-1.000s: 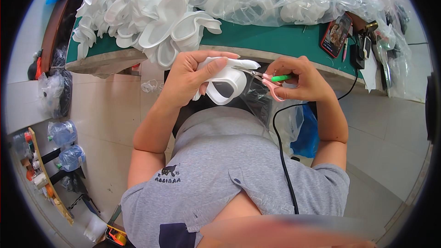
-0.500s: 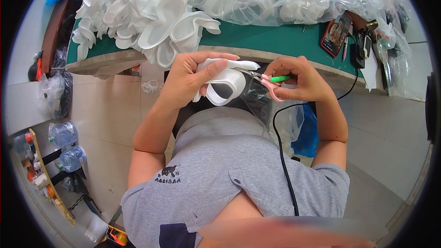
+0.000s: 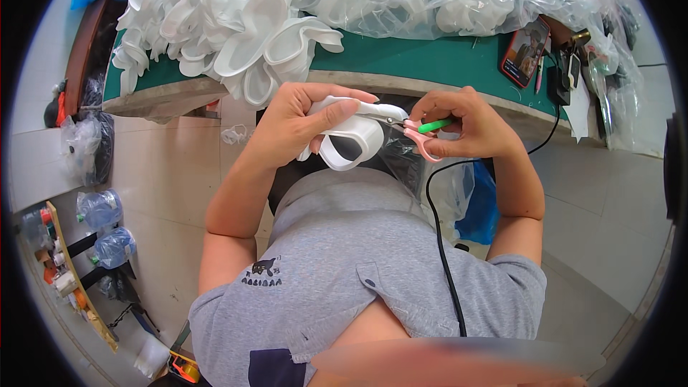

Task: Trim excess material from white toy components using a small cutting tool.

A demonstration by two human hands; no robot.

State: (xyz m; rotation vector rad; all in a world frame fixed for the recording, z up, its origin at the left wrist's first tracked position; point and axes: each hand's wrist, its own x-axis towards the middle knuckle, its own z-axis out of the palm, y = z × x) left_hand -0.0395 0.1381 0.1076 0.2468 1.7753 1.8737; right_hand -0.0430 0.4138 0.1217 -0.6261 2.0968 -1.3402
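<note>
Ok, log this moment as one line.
left hand: holds white piece | right hand: holds scissors, blades at white piece | table: white pile, phone

one pair of pink-handled scissors [image 3: 418, 139], one phone [image 3: 524, 54], two large bottles [image 3: 113, 248], white pieces [image 3: 256, 34] too many to count

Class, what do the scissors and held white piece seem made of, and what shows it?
Scissors: probably steel blades, by their grey metallic shine; pink handles likely plastic, smooth and evenly coloured.
White piece: matte, curving like soft foam, though fabric is possible.
</note>
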